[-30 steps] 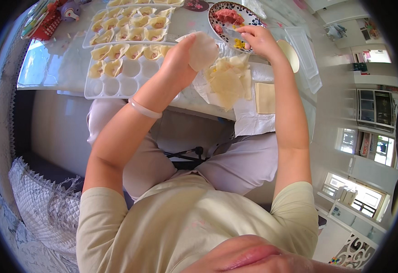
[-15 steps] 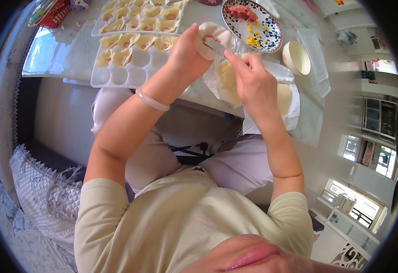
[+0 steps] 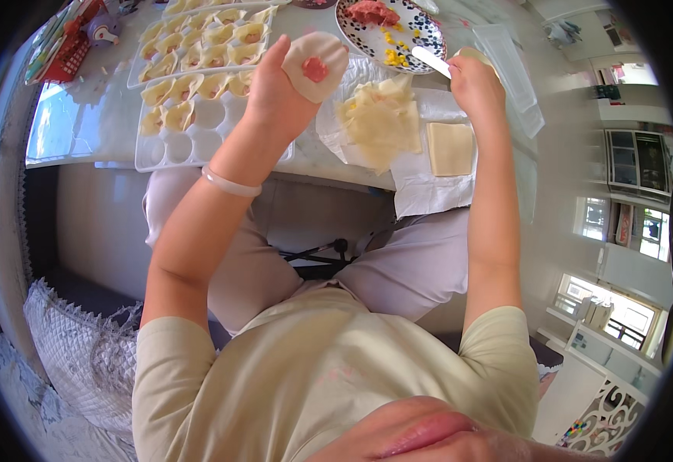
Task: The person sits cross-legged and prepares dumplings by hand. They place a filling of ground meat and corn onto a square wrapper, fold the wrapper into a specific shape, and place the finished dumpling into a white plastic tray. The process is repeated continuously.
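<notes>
On my left hand (image 3: 275,104) rests a round white dumpling wrapper (image 3: 330,50), the fingers under it and the thumb raised beside its edge. A dab of pink minced filling (image 3: 315,69) sits in the middle of the wrapper. My right hand (image 3: 479,88) is closed round a small spreading knife (image 3: 431,61), whose bright flat end points left toward the plate. Behind that hand the bowl (image 3: 469,52) is mostly hidden. The patterned plate (image 3: 427,37) carries pink minced filling and yellow corn kernels.
White moulded trays (image 3: 190,146) hold several filled wrappers in their cups, at left. Loose thin wrappers (image 3: 379,115) and a stack of square wrappers (image 3: 450,148) lie on white paper. A clear plastic tray (image 3: 509,77) stands at right; a red basket (image 3: 67,58) stands far left.
My right hand has drawn the spreading knife away from the wrapper and moved right, over to the bowl. My left hand has shifted left, and the filling now shows uncovered.
</notes>
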`<state>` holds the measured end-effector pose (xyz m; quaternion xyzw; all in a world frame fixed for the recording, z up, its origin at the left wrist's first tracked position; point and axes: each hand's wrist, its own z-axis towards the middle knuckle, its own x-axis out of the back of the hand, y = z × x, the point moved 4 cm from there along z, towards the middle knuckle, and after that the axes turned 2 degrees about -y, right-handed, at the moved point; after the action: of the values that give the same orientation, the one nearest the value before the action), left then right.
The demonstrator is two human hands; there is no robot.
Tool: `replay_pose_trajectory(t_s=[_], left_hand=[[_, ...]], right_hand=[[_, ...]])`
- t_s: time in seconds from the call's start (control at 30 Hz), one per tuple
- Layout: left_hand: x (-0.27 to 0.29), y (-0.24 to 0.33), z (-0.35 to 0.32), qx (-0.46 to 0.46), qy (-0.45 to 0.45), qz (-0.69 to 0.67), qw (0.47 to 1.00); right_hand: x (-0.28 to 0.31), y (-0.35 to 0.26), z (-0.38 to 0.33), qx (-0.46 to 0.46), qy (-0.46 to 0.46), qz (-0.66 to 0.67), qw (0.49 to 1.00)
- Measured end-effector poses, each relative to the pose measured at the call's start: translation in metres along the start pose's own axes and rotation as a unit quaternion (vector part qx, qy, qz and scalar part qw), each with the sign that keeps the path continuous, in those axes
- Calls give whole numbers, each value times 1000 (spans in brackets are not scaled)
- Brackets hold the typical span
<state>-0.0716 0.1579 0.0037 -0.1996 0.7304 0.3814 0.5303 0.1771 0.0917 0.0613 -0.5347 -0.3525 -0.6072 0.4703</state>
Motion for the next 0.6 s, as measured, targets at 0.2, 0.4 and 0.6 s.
replay_pose_trajectory(t_s=[0.2, 0.4, 0.6], left_hand=[[-1, -5, -3, 17, -1, -2, 1000], [3, -3, -1, 9, -1, 1, 1000], [5, -2, 2, 0, -6, 2, 1000]], right_hand=[[-45, 13, 34, -42, -139, 151, 978], [-59, 6, 50, -65, -128, 187, 972], [-70, 1, 65, -24, -79, 167, 982]])
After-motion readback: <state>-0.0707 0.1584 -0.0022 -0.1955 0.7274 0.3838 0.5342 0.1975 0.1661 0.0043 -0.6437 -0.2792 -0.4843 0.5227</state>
